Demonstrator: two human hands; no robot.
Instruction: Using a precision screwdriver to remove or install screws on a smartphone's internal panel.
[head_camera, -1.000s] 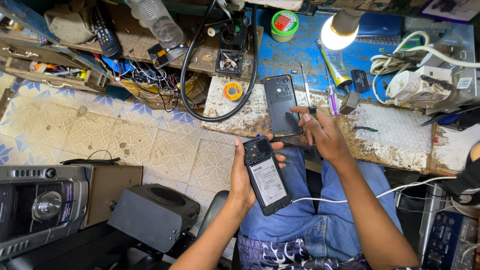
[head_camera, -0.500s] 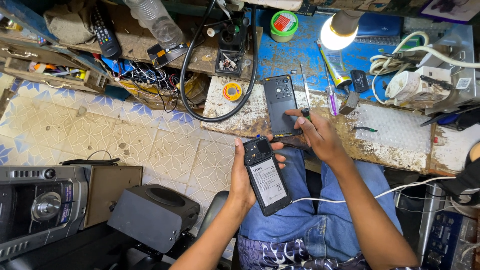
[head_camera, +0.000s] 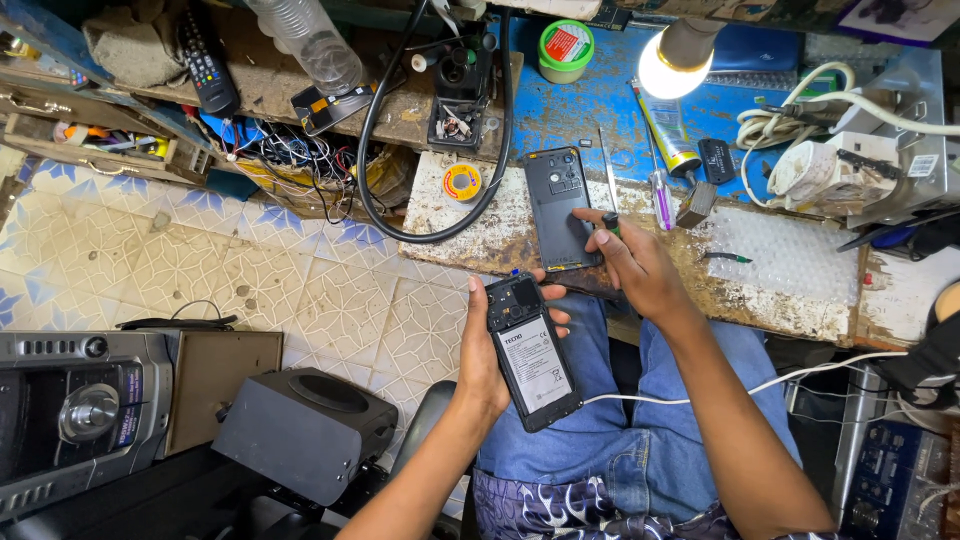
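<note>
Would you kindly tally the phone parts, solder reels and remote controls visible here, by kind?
Opened phone, in the left hand: 1
Phone back cover, under the right hand: 1
Solder reel: 1
Remote control: 1
Total: 4

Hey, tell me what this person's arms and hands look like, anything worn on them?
Both forearms are bare to the lower edge of the picture: no sleeves, gloves, watch or bracelets in view. The left hand and the right hand show no rings that I can make out. The nails look short. Below the arms are blue jeans and a dark patterned garment.
</note>
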